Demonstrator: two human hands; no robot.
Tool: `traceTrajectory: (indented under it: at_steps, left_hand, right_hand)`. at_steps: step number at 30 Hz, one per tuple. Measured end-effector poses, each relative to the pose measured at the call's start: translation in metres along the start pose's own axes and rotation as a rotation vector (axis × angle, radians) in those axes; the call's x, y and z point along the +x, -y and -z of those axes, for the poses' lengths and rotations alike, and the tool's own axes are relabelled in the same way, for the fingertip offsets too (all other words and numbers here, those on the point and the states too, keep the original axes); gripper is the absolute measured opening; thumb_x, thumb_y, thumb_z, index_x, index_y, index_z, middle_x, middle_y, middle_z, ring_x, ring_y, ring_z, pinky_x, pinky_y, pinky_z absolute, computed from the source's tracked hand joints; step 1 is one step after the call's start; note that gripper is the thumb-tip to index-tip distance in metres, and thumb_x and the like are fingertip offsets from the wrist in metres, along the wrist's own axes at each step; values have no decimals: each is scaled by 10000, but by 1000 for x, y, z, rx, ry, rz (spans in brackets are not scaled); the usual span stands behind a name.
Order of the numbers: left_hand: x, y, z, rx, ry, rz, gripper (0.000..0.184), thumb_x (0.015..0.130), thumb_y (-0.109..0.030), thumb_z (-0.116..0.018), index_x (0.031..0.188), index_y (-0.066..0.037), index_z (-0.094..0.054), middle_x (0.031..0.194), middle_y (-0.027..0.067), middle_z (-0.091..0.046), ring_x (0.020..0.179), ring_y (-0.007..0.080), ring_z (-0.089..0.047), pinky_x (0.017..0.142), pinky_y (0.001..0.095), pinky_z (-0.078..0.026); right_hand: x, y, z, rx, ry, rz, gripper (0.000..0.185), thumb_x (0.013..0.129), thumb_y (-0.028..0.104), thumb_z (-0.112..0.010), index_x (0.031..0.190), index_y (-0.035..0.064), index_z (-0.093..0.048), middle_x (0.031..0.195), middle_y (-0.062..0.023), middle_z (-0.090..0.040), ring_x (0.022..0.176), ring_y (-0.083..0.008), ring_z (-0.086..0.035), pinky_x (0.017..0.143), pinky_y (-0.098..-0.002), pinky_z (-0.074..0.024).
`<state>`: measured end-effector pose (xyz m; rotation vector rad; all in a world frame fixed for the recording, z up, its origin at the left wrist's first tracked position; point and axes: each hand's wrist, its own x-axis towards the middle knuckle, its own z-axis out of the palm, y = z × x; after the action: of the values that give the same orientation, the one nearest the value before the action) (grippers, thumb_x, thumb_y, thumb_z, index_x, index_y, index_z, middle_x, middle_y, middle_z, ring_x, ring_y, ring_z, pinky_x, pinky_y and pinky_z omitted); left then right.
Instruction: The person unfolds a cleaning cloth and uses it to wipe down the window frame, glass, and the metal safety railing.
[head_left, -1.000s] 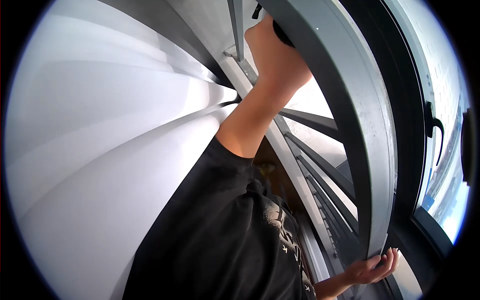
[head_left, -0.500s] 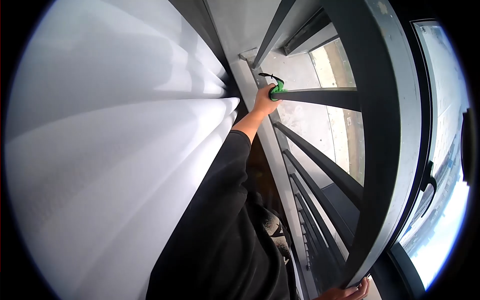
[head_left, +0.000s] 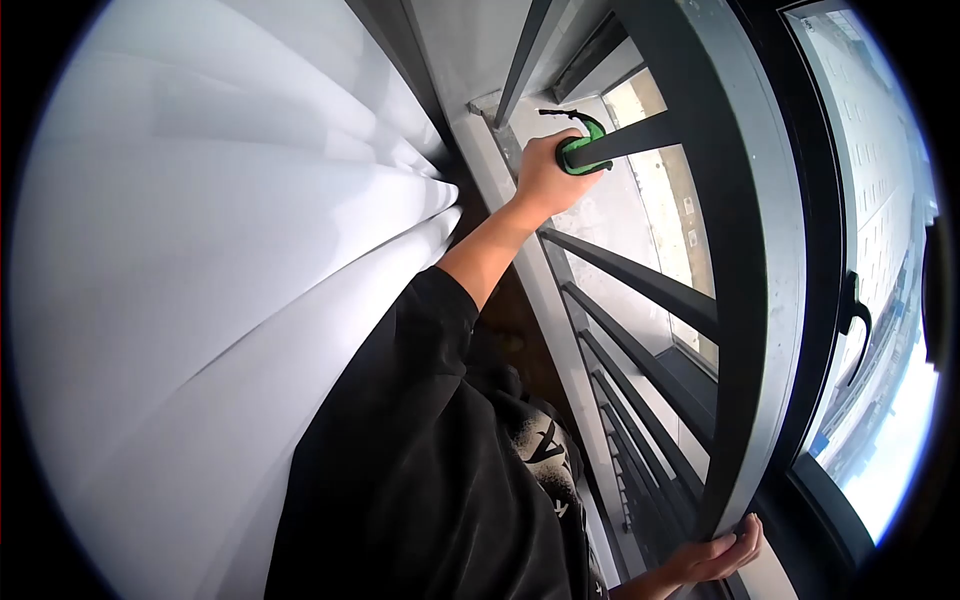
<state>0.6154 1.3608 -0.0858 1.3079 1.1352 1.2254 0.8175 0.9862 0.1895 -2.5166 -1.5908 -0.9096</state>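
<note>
My left hand (head_left: 553,172) is closed around a green cloth (head_left: 588,152) with black edging. The cloth is wrapped about a dark grey baluster (head_left: 640,136) of a metal railing, and its thin black end sticks out beyond my fingers. At the lower right, my right hand (head_left: 722,550) has its fingers curled over the edge of the railing's broad handrail (head_left: 745,330). Part of that grip is hidden behind the rail.
White curtain folds (head_left: 230,270) fill the left side. More slanted balusters (head_left: 640,272) run down toward the bottom. Right of the handrail is a black-framed window with a black handle (head_left: 857,325). A pale floor (head_left: 615,215) shows through the railing.
My left hand and the green cloth have slid along the baluster toward the handrail, so less bare bar shows between them. My right hand remains at the handrail. The view has shifted slightly.
</note>
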Motion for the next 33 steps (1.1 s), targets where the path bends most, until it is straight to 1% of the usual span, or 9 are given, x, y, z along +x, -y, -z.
traceTrajectory:
  at_steps: [4,8,16,19,20,22,24,27,33]
  left_hand:
    - [16,-116,8,-19,25,-159,183,637,-143,-754,689,-46,-608,602,82,-615,540,217,-591,537,304,-455]
    - [20,-166,7,-13,-21,-233,188,664,-152,-736,650,-20,-604,597,91,-631,543,216,-628,527,292,-476]
    - [20,-136,1,35,-162,-431,211,646,-146,-753,778,-64,-611,604,37,-630,523,193,-629,509,270,-480]
    - [26,-76,2,112,-133,-654,218,622,-122,-756,752,-67,-590,592,27,-606,531,181,-630,525,255,-480]
    - [24,-52,-5,-65,-142,-503,217,619,-117,-754,744,-64,-585,586,31,-601,525,169,-619,524,253,-474]
    - [14,-21,-8,-117,-109,-363,217,614,-106,-749,730,-54,-574,581,40,-593,514,148,-596,523,254,-462]
    - [11,24,1,47,-29,-352,225,611,-97,-746,723,-39,-560,587,52,-591,513,141,-576,523,264,-449]
    - [-1,103,-5,-1,-60,-172,226,647,-108,-733,803,-8,-603,683,72,-646,618,162,-615,608,289,-480]
    - [-21,215,-3,186,-66,163,241,687,-131,-721,842,14,-605,739,89,-656,683,173,-618,655,306,-480]
  right_hand:
    - [2,5,-1,-30,-34,17,349,910,264,-391,1135,90,-592,1100,-131,-606,1028,-280,-569,910,-463,-476]
    - [0,4,0,-46,-38,33,335,902,233,-403,1130,83,-597,1101,-128,-611,1039,-278,-565,931,-456,-460]
    - [2,6,4,65,6,-7,363,850,197,-387,1106,33,-586,1080,-155,-599,1033,-300,-561,937,-474,-445]
    - [6,14,7,72,27,-20,394,798,180,-355,1050,-21,-581,1036,-185,-576,1001,-310,-548,909,-455,-442]
    - [9,16,7,74,37,-25,395,794,177,-354,1049,-24,-581,1034,-186,-579,995,-311,-550,904,-452,-444]
    - [10,12,11,88,63,-39,399,789,176,-356,1045,-30,-582,1031,-188,-582,987,-315,-552,897,-451,-446]
    - [9,8,10,102,72,-60,404,786,181,-360,1041,-39,-583,1030,-192,-585,982,-319,-552,892,-453,-446]
    - [7,3,12,89,78,-38,403,844,192,-336,1090,-8,-585,1044,-180,-589,1004,-296,-562,932,-432,-440]
    - [11,11,19,69,119,-66,367,842,209,-348,1033,0,-580,1027,-172,-596,976,-311,-564,903,-447,-455]
